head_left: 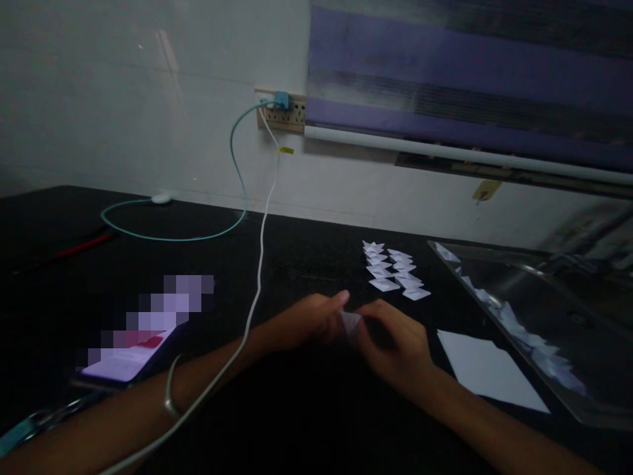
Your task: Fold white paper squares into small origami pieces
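Between my two hands is a small folded piece of white paper (pixel 351 323), shaped like a triangle. My left hand (pixel 321 316) is closed on its left edge, the thumb pointing up and to the right. From the other side my right hand (pixel 395 336) pinches it with curled fingers. Two rows of folded paper pieces (pixel 383 284) stand on the dark counter beyond my hands. To the right of my right hand lies a stack of flat white paper sheets (pixel 487 369).
More folded paper lines the rim of a metal sink (pixel 583 330) at right. A lit phone (pixel 123 359) lies at left. A white cable (pixel 260 264) crosses over my left forearm from the wall socket (pixel 287 112). A teal cable (pixel 232 145) loops on the counter (pixel 306 251).
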Motion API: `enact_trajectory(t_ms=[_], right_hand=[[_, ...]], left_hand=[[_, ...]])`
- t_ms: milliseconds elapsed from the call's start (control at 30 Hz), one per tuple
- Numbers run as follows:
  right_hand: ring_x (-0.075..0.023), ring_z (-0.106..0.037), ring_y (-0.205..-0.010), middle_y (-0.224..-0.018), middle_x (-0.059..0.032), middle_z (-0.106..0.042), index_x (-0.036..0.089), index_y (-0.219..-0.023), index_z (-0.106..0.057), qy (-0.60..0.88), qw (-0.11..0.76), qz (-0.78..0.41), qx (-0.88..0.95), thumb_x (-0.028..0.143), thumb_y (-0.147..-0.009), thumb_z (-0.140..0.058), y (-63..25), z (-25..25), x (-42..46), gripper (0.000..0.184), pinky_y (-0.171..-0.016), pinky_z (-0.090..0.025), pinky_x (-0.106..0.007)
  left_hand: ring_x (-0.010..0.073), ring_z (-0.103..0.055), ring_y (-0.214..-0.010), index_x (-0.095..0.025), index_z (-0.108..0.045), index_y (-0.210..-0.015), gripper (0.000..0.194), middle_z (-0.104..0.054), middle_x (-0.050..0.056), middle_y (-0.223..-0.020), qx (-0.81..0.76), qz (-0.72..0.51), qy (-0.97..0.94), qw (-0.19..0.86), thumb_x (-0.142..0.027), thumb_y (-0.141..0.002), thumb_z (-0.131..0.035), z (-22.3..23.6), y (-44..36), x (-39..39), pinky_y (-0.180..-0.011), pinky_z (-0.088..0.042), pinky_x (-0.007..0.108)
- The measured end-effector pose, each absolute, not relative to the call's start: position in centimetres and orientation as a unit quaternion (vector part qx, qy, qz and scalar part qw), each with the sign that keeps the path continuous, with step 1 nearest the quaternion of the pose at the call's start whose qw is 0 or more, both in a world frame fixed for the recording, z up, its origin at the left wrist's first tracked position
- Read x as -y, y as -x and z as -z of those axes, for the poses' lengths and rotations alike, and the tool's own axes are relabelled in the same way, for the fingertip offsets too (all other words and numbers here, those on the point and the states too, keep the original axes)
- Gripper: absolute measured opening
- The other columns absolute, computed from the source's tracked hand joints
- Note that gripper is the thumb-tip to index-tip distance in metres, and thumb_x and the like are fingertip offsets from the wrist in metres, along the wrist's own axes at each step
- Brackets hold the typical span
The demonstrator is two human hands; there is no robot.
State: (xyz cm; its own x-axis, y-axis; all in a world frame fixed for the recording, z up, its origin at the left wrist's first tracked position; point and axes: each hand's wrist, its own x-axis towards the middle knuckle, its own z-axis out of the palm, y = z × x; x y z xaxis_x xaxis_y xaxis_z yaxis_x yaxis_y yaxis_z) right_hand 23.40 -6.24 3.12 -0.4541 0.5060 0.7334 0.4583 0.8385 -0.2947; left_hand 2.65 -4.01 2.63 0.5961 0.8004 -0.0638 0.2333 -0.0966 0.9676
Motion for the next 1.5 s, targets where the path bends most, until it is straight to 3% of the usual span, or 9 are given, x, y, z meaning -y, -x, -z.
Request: enact_trajectory(t_ms=[267,467,600,700,833,967,1067,1267,1500], right_hand=[[-0.0163,-0.07,-0.079,-0.091,-0.0058,-0.072,0.02,-0.104,-0.063,0.263,0.422,-0.099,0.862,0.01,-0.086,-0.064,-23.6,-2.5,6.1,0.021,-0.071,-0.056,-0.027],[-0.0153,-0.064,-0.066,-0.076,-0.0031,-0.068,0.019,-0.085,-0.065,0.341,0.355,-0.157,0.856,0.015,-0.082,-0.065,-23.5,-2.1,5.7,0.006,-0.06,-0.048,-0.027],[-0.0132,-0.056,-0.057,-0.065,-0.0015,-0.063,0.018,-0.072,-0.064,0.383,0.312,-0.167,0.853,0.011,-0.079,-0.059,-23.5,-2.0,5.8,0.011,-0.054,-0.04,-0.025],[-0.0131,-0.057,-0.058,-0.068,-0.0015,-0.066,0.018,-0.076,-0.067,0.383,0.295,-0.243,0.841,0.012,-0.08,-0.058,-23.5,-2.4,5.8,0.011,-0.055,-0.039,-0.025],[-0.0137,-0.06,-0.065,-0.073,-0.0017,-0.065,0.017,-0.085,-0.069,0.354,0.305,-0.409,0.784,0.027,-0.094,-0.049,-23.7,-3.1,5.3,0.023,-0.059,-0.043,-0.025],[-0.012,-0.056,-0.062,-0.067,-0.0003,-0.06,0.016,-0.079,-0.066,0.349,0.311,-0.509,0.722,0.045,-0.099,-0.048,-23.6,-3.1,4.9,0.039,-0.058,-0.043,-0.024],[-0.0105,-0.055,-0.059,-0.068,0.0,-0.062,0.016,-0.079,-0.068,0.364,0.283,-0.525,0.715,0.051,-0.092,-0.063,-23.3,-3.0,5.0,0.037,-0.054,-0.041,-0.022],[-0.0102,-0.056,-0.053,-0.065,-0.0003,-0.065,0.016,-0.083,-0.07,0.392,0.312,-0.523,0.689,0.052,-0.085,-0.072,-22.9,-2.6,5.0,0.036,-0.049,-0.041,-0.021],[-0.0096,-0.054,-0.052,-0.06,0.0015,-0.06,0.016,-0.081,-0.066,0.399,0.378,-0.504,0.666,0.049,-0.087,-0.069,-22.9,-2.9,4.7,0.034,-0.05,-0.043,-0.022]], left_hand=[[0.0097,-0.04,-0.06,-0.016,-0.053,-0.077,0.056,-0.047,-0.003,-0.068,-0.307,-0.225,-0.71,0.592,-0.068,-0.093,-0.046,-2.6,-2.2,3.8,-0.055,-0.031,0.024],[0.0105,-0.043,-0.066,-0.016,-0.054,-0.081,0.049,-0.049,-0.002,-0.074,-0.311,-0.22,-0.759,0.528,-0.061,-0.098,-0.044,-2.4,-2.1,3.9,-0.058,-0.033,0.023],[0.011,-0.043,-0.065,-0.018,-0.05,-0.077,0.045,-0.047,-0.003,-0.071,-0.336,-0.208,-0.786,0.476,-0.053,-0.101,-0.039,-2.7,-2.2,4.2,-0.058,-0.034,0.023],[0.0109,-0.042,-0.065,-0.018,-0.047,-0.074,0.043,-0.046,-0.003,-0.07,-0.331,-0.206,-0.79,0.474,-0.051,-0.101,-0.039,-2.8,-2.1,4.2,-0.058,-0.034,0.023],[0.0109,-0.043,-0.065,-0.017,-0.047,-0.074,0.042,-0.047,-0.003,-0.071,-0.344,-0.227,-0.773,0.483,-0.049,-0.1,-0.039,-2.8,-2.1,4.0,-0.06,-0.036,0.024],[0.0104,-0.046,-0.065,-0.016,-0.052,-0.076,0.037,-0.052,-0.002,-0.073,-0.335,-0.224,-0.786,0.468,-0.04,-0.102,-0.04,-2.6,-2.1,4.1,-0.061,-0.037,0.023],[0.0106,-0.05,-0.068,-0.015,-0.058,-0.08,0.037,-0.058,0.0,-0.077,-0.308,-0.225,-0.801,0.462,-0.04,-0.102,-0.043,-2.3,-2.0,4.0,-0.063,-0.039,0.023],[0.0102,-0.047,-0.064,-0.013,-0.063,-0.087,0.052,-0.056,0.0,-0.075,-0.317,-0.231,-0.751,0.531,-0.062,-0.096,-0.046,-2.4,-1.9,3.9,-0.057,-0.036,0.021],[0.0092,-0.048,-0.062,-0.013,-0.069,-0.095,0.043,-0.058,-0.001,-0.073,-0.283,-0.208,-0.797,0.492,-0.049,-0.102,-0.045,-2.9,-2.0,4.1,-0.058,-0.037,0.021]])
